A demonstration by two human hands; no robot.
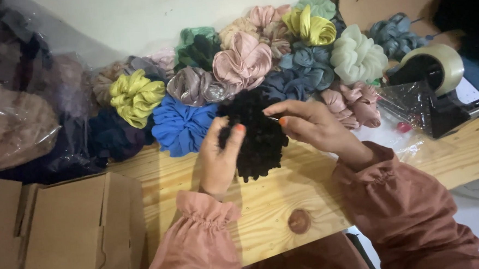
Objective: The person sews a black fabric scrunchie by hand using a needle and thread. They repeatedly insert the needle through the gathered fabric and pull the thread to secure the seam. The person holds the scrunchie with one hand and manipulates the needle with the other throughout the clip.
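**Black scrunchie held over a crowded bench**

The wooden bench (308, 196) has bare room only along its near edge. A heap of scrunchies (246, 57) fills the back against the wall, cardboard boxes (64, 231) close the left, and a tape dispenser (439, 86) sits at the right edge. Above the middle, the black scrunchie (257, 133) hangs between both hands. The left hand (219, 157) grips its left side, fingers closed. The right hand (310, 125) pinches its top, perhaps around a thin pin, too small to tell.
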